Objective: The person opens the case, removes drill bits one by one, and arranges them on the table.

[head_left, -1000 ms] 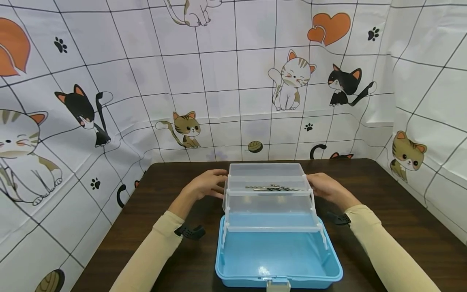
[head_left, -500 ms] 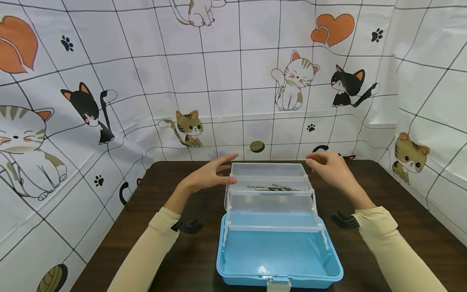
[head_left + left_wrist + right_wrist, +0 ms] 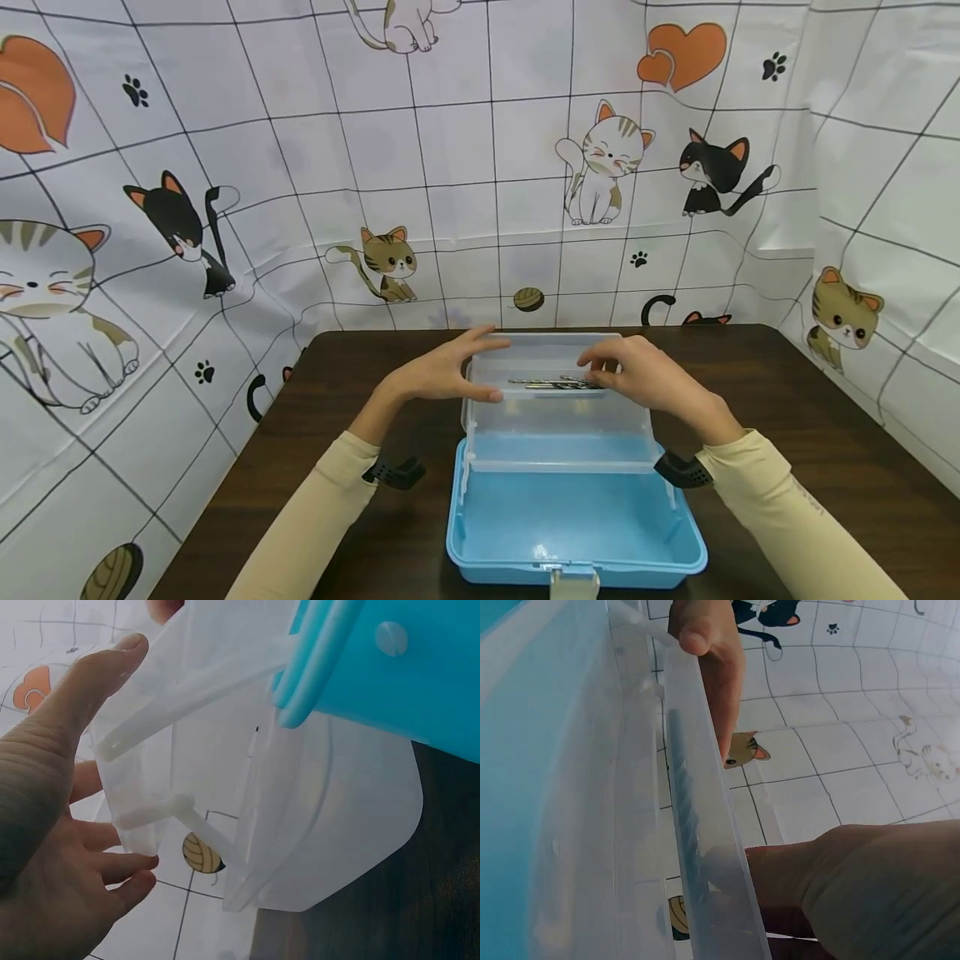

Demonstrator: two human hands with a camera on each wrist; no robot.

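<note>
A blue storage box [image 3: 573,517] stands open, with its clear tiered trays fanned up behind the base. Several twist drill bits [image 3: 551,384] lie across the upper tray [image 3: 536,354]. At that tray's left end, my left hand [image 3: 435,372] is spread, its thumb in front and the other fingers towards the back. My right hand [image 3: 652,379] reaches over the tray from the right, with slightly bent fingertips at the bits' right ends. Through the tray wall in the right wrist view, the spiral bits [image 3: 684,795] show dimly, with my right fingers partly hidden behind.
The box sits on a dark brown wooden table [image 3: 300,467]. A pale latch [image 3: 573,583] is on the box's front edge. Behind and at both sides hangs a white gridded sheet [image 3: 450,150] with cat prints. Each wrist wears a black strap [image 3: 396,473].
Both hands have risen from beside the box's back part to the upper tray. My right hand has moved left over the drill bits; my left has come in over the tray's left end.
</note>
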